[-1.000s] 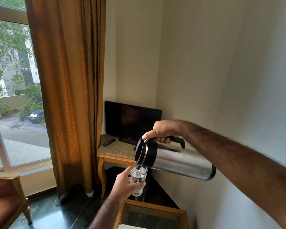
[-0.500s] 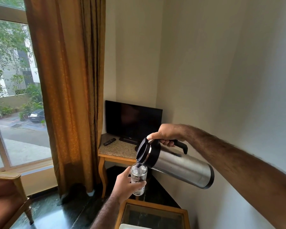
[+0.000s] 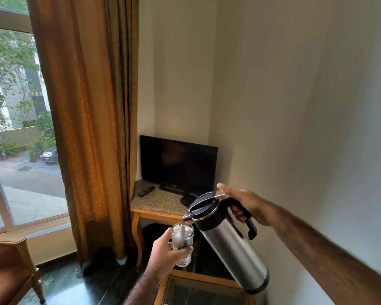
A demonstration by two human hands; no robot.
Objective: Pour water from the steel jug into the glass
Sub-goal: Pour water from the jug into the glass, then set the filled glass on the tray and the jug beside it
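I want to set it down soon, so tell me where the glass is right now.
In the head view the glass sits low and centre, gripped in the left hand, just left of the steel jug and above the wooden table.

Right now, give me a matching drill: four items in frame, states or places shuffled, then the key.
Items:
1. jug
2. glass
3. remote
4. TV

States or places:
A. screen dark, standing in the corner
B. tilted, carried by its handle in the right hand
C. lying on the stone-topped table
D. upright with water in it, gripped by the left hand

Pairs: 1-B, 2-D, 3-C, 4-A
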